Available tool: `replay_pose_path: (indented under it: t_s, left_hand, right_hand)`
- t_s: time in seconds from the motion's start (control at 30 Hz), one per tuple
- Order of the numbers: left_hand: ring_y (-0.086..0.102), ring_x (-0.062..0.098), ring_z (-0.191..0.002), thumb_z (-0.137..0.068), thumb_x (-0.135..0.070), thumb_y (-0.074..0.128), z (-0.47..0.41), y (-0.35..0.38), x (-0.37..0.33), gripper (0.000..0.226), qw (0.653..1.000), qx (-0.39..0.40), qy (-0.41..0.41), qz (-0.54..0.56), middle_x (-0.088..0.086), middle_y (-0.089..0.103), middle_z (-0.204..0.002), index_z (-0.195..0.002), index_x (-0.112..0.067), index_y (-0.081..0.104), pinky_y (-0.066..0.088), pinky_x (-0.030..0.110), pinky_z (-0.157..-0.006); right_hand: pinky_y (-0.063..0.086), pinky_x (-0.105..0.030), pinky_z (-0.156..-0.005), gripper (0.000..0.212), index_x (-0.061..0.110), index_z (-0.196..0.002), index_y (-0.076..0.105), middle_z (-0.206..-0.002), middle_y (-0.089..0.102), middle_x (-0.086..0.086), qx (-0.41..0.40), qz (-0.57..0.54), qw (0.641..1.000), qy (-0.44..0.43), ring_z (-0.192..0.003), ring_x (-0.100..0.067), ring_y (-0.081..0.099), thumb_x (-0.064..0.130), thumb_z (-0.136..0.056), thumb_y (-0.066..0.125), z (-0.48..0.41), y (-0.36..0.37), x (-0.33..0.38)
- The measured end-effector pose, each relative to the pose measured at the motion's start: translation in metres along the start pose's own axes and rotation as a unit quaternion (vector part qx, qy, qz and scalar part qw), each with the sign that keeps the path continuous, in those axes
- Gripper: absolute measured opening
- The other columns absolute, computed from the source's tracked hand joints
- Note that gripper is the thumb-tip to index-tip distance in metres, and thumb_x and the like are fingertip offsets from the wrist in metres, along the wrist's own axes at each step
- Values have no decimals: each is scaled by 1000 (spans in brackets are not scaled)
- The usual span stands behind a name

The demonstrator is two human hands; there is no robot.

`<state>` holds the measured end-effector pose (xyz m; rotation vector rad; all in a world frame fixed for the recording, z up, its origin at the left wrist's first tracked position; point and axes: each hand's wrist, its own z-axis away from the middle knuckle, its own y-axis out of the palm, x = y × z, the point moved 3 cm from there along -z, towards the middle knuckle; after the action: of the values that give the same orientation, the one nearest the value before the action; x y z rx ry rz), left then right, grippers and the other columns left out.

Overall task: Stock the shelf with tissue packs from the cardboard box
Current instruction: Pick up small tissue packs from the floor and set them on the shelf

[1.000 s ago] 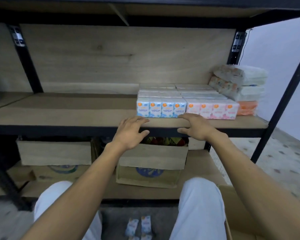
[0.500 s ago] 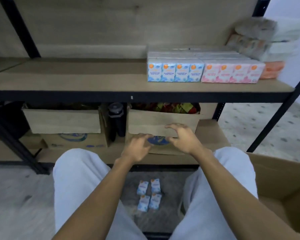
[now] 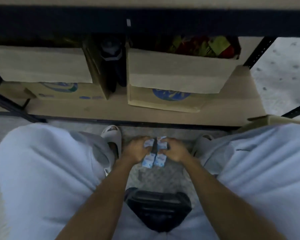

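Pale blue-grey trousers point(image 3: 47, 170), light grey slip-on sandals point(image 3: 112, 135), bare forearms point(image 3: 100, 201).

Dim indoor light, motion blur thru-out, wide-angle bending at edges, shelf underside in shadow

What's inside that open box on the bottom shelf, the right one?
The box shows crumpled red and green packets at its top. The shelf above and the box's front wall hide everything deeper, so how full it is stays unknown.

hands: shelf edge → floor | left hand point(image 3: 135, 149), right hand point(image 3: 173, 150) now gripping blue tissue packs point(image 3: 155, 152)
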<state>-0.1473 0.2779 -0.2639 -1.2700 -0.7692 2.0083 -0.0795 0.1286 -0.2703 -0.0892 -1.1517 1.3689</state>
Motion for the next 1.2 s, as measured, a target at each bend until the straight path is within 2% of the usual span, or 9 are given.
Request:
replay_pose_path:
  t_s: [0.17, 0.3, 0.53, 0.77, 0.9, 1.0, 1.07, 1.1, 1.2]
  left_hand:
    - [48, 27, -126, -95, -31, 55, -8, 40, 40, 43, 997, 31, -61, 23, 6, 51, -139, -136, -19, 50, 40, 33, -102]
    - [46, 25, -129, -91, -28, 61, -12, 66, 57, 48, 993, 51, -90, 48, 7, 49, -141, -136, -18, 51, 36, 30, -104]
    - [55, 33, -117, -80, -18, 73, -19, 106, 77, 47, 984, 69, -116, 117, 19, 56, -129, -125, -6, 60, 40, 29, -99]
    - [41, 35, -132, -83, -11, 71, -37, 123, 78, 54, 988, 79, -91, 101, 18, 41, -145, -133, -7, 51, 34, 34, -107]
    - [42, 35, -131, -79, -8, 74, -40, 129, 85, 56, 989, 66, -90, 94, 18, 42, -144, -131, -8, 53, 35, 32, -104]
    - [45, 33, -128, -76, 0, 73, -38, 133, 86, 58, 987, 49, -103, 109, 17, 44, -142, -131, -6, 53, 31, 18, -99]
    - [44, 30, -129, -74, 3, 73, -36, 135, 85, 65, 985, 48, -108, 122, 15, 41, -143, -133, -8, 51, 29, 14, -97]
    - [45, 29, -128, -72, 5, 73, -36, 136, 86, 66, 985, 39, -108, 126, 15, 42, -142, -133, -8, 51, 30, 13, -96]
    - [47, 21, -121, -69, 6, 76, -37, 137, 85, 68, 982, 27, -120, 141, 14, 43, -139, -131, -7, 53, 32, 5, -89]
  right_hand:
    - [41, -37, -102, 45, 13, -129, 53, -136, 52, -10, 19, -44, 997, 65, -122, -28, 50, 26, -87, 63, -13, 46, -33]
    - [40, -34, -100, 43, 8, -127, 55, -132, 54, -15, 34, -75, 992, 92, -121, -30, 51, 18, -86, 65, -15, 75, -44]
    - [42, -45, -102, 45, 13, -127, 55, -130, 56, -15, -6, -170, 972, 160, -121, -32, 51, 14, -83, 65, -30, 112, -64]
    - [44, -42, -100, 55, 27, -134, 45, -137, 46, -14, -35, -199, 957, 207, -122, -34, 48, 26, -82, 64, -48, 132, -64]
    - [42, -37, -101, 59, 21, -139, 41, -139, 42, -17, -73, -141, 968, 196, -124, -34, 46, 19, -85, 64, -57, 138, -70]
    - [48, -35, -93, 48, 18, -130, 51, -127, 51, -14, -100, -145, 968, 179, -115, -31, 52, 13, -84, 64, -58, 142, -76]
    - [55, -30, -73, 26, 5, -114, 59, -106, 61, -15, -157, -167, 958, 171, -97, -29, 60, 7, -88, 59, -58, 133, -73]
    - [56, -29, -62, 20, -1, -109, 59, -97, 63, -15, -175, -256, 933, 185, -87, -28, 64, 7, -90, 57, -58, 134, -73]
    - [57, -40, -67, 31, -7, -110, 59, -101, 66, -21, -157, -398, 880, 206, -92, -37, 66, 10, -85, 64, -61, 138, -80]
